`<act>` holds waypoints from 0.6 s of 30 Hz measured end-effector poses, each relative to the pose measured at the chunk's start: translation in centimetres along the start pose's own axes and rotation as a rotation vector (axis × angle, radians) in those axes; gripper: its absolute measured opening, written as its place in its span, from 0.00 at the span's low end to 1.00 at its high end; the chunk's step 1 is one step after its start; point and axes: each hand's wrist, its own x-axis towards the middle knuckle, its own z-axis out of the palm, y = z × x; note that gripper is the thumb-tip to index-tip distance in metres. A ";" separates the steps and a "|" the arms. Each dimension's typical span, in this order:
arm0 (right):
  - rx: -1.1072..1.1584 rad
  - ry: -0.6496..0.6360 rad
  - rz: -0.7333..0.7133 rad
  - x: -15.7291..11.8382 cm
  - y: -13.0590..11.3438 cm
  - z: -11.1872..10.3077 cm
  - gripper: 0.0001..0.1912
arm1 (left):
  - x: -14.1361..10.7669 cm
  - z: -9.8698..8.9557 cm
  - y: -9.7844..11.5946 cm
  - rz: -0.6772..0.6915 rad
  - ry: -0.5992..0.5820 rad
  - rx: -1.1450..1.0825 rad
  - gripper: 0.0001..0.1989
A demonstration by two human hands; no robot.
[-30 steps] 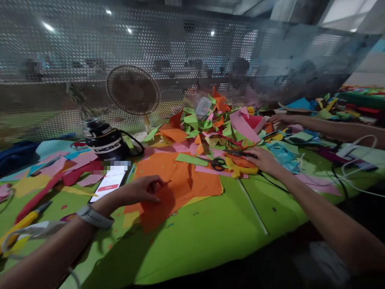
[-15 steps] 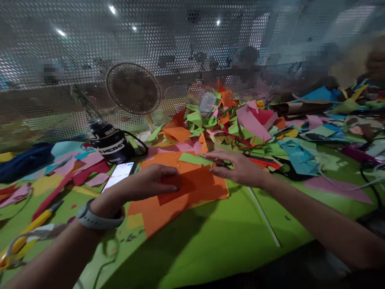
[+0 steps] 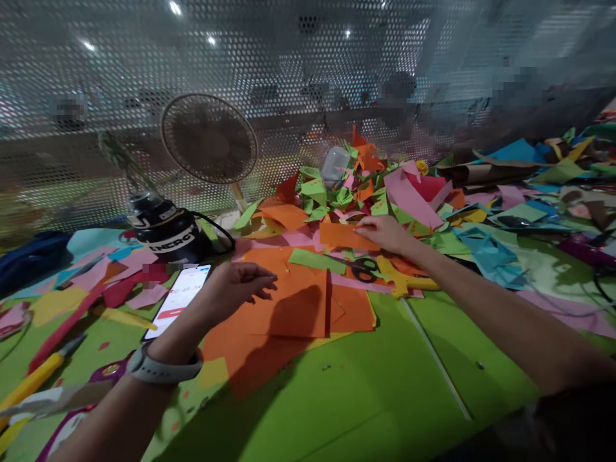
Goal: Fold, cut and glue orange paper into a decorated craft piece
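Note:
My right hand [image 3: 385, 233] pinches the right end of a small orange paper strip [image 3: 344, 235] near the paper pile. My left hand [image 3: 243, 285], with a grey watch band on its wrist, hovers with fingers apart over the left side of the orange sheets [image 3: 293, 308]. A green paper strip [image 3: 312, 259] lies across the top of these sheets. Just right of it are black-handled scissors [image 3: 366, 269] and a yellow-handled tool [image 3: 402, 279], below my right forearm. The lit phone [image 3: 181, 295] lies beside my left wrist.
A black bottle [image 3: 168, 231] stands at the left, before a round fan [image 3: 209, 138]. Coloured paper scraps [image 3: 409, 192] pile up at the back. A thin white stick [image 3: 436, 359] lies on the green table [image 3: 385, 385]. Yellow-handled cutters [image 3: 33, 385] lie at the lower left.
My right hand has moved up and away from the orange sheets and now holds an orange strip. My left hand has lifted, its fingers spread. The scissors and yellow-handled tool show more.

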 end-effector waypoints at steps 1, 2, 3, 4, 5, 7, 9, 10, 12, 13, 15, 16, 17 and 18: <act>-0.050 0.002 0.020 0.5 0.6 0.2 0.11 | 0.0 0.1 -0.3 -0.010 0.001 0.009 0.15; -0.087 0.011 0.034 0.9 0.9 0.5 0.10 | -0.1 0.2 -0.5 -0.014 0.001 0.026 0.15; -0.112 0.027 0.041 1.1 1.0 0.7 0.10 | -0.1 0.4 -0.7 -0.014 0.006 0.051 0.15; -0.139 0.048 0.044 1.2 0.9 1.0 0.10 | -0.2 0.5 -0.9 -0.010 0.015 0.083 0.14; -0.169 0.081 0.035 1.2 0.5 1.3 0.12 | -0.3 0.6 -1.0 -0.007 0.024 0.115 0.14; -0.229 0.138 -0.051 0.8 -0.9 1.9 0.13 | -0.5 0.7 -1.3 0.003 0.030 0.170 0.14; -0.263 0.105 -0.227 0.4 -2.8 2.6 0.13 | -0.7 0.7 -1.5 0.013 0.025 0.200 0.15; -0.247 0.023 -0.318 0.2 -3.7 3.0 0.13 | -0.8 0.6 -1.5 0.018 0.018 0.205 0.15; -0.190 -0.178 -0.427 0.0 -5.2 4.0 0.14 | -1.1 0.6 -1.4 0.027 0.009 0.205 0.15; -0.171 -0.249 -0.446 -0.1 -5.7 4.5 0.17 | -1.2 0.5 -1.3 0.025 0.011 0.204 0.16; -0.158 -0.321 -0.442 -0.1 -6.2 5.4 0.23 | -1.6 0.4 -1.2 0.012 0.030 0.208 0.17; -0.146 -0.334 -0.430 0.0 -6.2 5.7 0.24 | -1.8 0.4 -1.1 0.005 0.042 0.207 0.18; -0.123 -0.345 -0.415 0.1 -6.2 6.0 0.23 | -2.0 0.3 -1.1 0.002 0.051 0.197 0.18; -0.093 -0.356 -0.399 0.2 -6.0 6.2 0.21 | -2.2 0.3 -1.2 0.005 0.054 0.173 0.18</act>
